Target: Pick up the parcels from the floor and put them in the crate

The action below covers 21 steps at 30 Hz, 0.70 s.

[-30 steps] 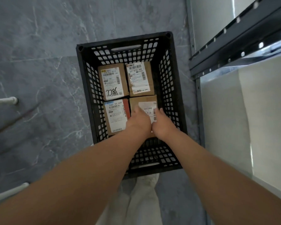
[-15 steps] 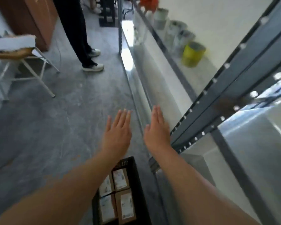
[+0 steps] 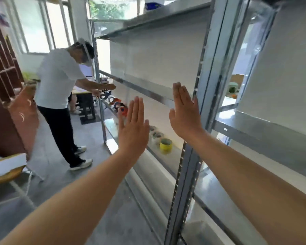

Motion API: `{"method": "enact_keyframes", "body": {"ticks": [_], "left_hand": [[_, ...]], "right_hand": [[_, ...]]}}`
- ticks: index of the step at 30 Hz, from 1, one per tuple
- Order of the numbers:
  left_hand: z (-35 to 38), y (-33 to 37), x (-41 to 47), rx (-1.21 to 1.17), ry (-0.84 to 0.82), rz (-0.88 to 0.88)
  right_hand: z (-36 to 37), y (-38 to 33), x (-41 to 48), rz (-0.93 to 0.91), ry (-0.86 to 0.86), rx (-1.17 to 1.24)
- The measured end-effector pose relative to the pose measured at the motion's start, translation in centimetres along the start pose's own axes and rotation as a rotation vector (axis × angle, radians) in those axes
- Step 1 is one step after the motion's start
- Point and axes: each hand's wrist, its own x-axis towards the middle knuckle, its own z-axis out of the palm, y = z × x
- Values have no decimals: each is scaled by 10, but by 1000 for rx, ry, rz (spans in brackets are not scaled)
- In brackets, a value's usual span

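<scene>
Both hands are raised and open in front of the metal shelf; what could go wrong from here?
1. The right hand is very near the slotted steel upright; a forward move might knock the fingers on its edge.
2. Neither crate nor parcels are in view, so stepping forward blindly risks tripping.
3. A person in a white shirt stands in the aisle ahead; the left hand could swing toward them.

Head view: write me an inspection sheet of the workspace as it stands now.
Surface: grey floor, bare where visible.
Job's things: nothing seen; no crate or parcels in view.
Clutter: yellow tape roll and other rolls on the low shelf.
Grippers: left hand and right hand raised, open, flat, empty.
Cables: nothing seen.
Surroundings: metal shelving at right; another person standing at a bench; windows behind.
</scene>
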Motion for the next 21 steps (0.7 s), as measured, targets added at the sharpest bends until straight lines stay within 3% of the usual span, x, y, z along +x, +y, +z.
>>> {"method": "enact_keyframes", "body": {"ticks": [10,21], "left_hand": [[-33,85,-4,-224,-53,386],[-84,235,-129,-505,-110,774]], "right_hand": [[-87,14,-76,389,33,-211],[-232,73,-292,781,27,-494]]}}
